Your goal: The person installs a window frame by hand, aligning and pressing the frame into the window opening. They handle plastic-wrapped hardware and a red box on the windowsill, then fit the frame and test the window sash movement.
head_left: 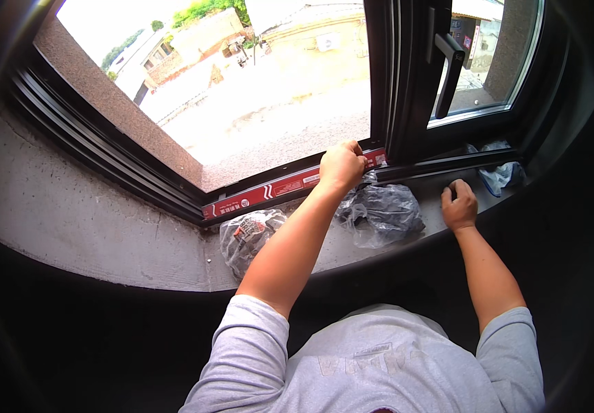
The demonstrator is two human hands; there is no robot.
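Note:
My left hand (342, 165) reaches to the lower rail of the black window frame, by the right end of a red printed strip (290, 184) lying along it. Its fingers are curled in a closed grip, and whatever they hold is hidden. Lower right, over the grey sill (319, 260), is my right hand (459, 206), fingers bent in toward the thumb; I cannot make out anything in them. A crumpled clear plastic bag with dark contents (383, 212) sits between the hands. Another clear bag (245, 237), with something dark and red inside, lies beside my left forearm.
A small clear bag with a blue edge (502, 177) rests at the sill's right end. Above it is a glazed sash with a black handle (450, 72). Through the wide left opening show bright ground and low buildings. The left wall (90, 193) is bare grey plaster.

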